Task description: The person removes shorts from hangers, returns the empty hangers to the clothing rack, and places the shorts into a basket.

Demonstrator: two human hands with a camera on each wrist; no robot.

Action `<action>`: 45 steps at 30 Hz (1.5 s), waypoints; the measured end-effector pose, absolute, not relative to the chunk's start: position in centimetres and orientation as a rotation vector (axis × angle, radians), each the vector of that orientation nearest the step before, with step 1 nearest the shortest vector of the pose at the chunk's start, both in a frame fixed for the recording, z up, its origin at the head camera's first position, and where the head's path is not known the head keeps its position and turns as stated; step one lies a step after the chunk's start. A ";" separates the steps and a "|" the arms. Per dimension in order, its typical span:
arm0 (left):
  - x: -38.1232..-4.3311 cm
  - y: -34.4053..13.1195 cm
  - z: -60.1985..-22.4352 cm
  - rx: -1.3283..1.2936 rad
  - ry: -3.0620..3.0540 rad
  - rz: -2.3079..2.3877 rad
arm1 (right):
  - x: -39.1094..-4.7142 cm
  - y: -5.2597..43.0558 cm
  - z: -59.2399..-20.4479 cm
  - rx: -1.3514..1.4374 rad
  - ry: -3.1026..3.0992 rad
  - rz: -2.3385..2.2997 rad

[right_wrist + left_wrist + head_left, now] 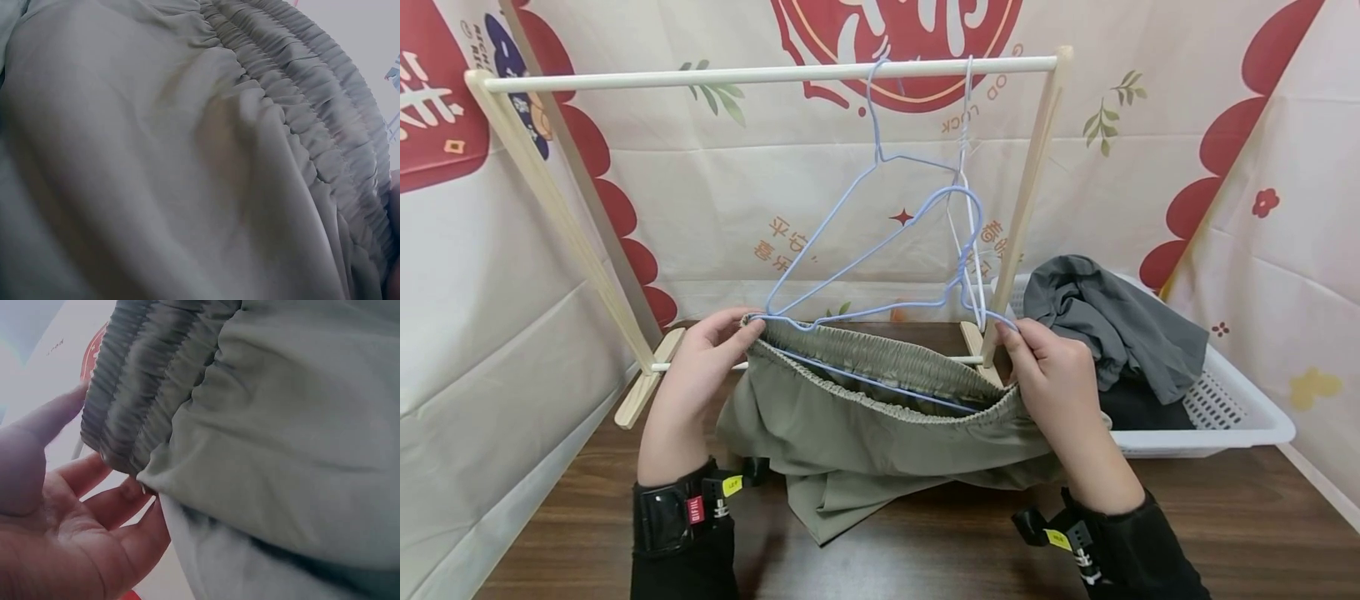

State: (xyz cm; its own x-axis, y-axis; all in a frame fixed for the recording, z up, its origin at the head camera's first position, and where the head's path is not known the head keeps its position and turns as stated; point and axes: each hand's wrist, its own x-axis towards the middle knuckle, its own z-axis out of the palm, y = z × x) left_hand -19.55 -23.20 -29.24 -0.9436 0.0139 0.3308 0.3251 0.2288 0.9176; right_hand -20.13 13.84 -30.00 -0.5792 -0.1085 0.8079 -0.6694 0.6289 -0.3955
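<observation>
Olive-green elastic-waist pants [895,454] hang between my hands with the waistband [880,350] spread open toward me. A blue clothes hanger [880,310] sits in that opening, its lower bar inside the waist and its curved hook standing up. My left hand [703,358] pinches the waistband's left end, where the hanger's tip lies under the thumb. In the left wrist view, the thumb and fingers lie either side of the gathered band [134,381]. At the other end, my right hand [1052,367] pinches the hanger's right tip beside the waistband; the right wrist view mostly shows cloth [156,156].
A wooden rack [737,77] stands behind the pants, with another blue hanger [823,227] and a white hanger [967,158] on its rail. To the right, a white basket [1247,417] holds dark grey clothing [1112,325] and a black cloth [1146,407]. Printed fabric surrounds the brown table [940,550].
</observation>
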 end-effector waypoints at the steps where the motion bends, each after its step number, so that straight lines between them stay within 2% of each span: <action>1: -19.5 -23.3 -29.2 -0.328 -2.269 -1.759 | -20.1 13.9 -30.0 0.608 -2.063 0.916; 9: -19.5 -23.8 -29.5 -0.446 -2.299 -1.730 | -20.1 14.0 -30.0 0.611 -2.058 0.958; 31: -19.5 -23.7 -29.5 -0.373 -2.232 -1.826 | -19.7 13.9 -29.7 0.438 -1.998 1.053; 45: -19.7 -23.2 -29.9 -0.441 -2.466 -1.554 | -19.4 13.6 -29.9 0.590 -2.044 1.021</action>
